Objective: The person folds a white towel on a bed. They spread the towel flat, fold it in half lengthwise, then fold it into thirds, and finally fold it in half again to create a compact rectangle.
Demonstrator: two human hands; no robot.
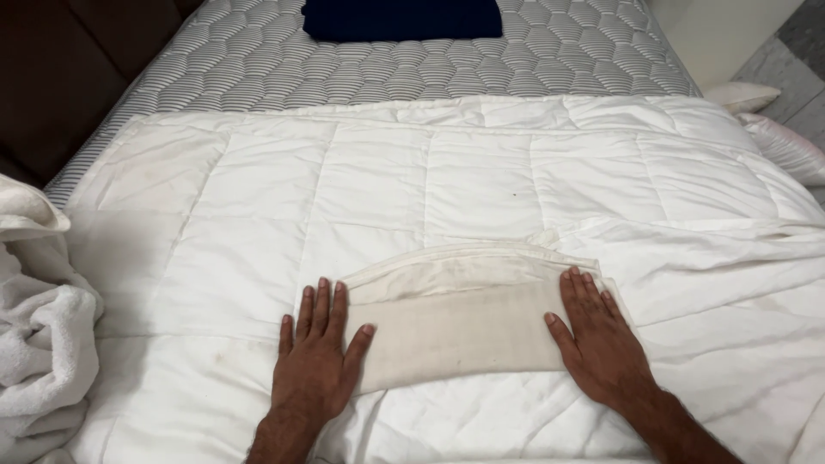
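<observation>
A white quilted comforter [481,172] is spread flat across the bed. Beyond its far edge, the bare mattress [258,60] shows a grey striped, honeycomb-quilted surface. A dark blue folded cloth [401,17] lies on the mattress at the top of the view. A dark brown headboard [51,77] borders the mattress at upper left. A bunched white towel [34,335] sits at the left edge. Two pale pillows [756,107] lie at the right, off the bed.
</observation>
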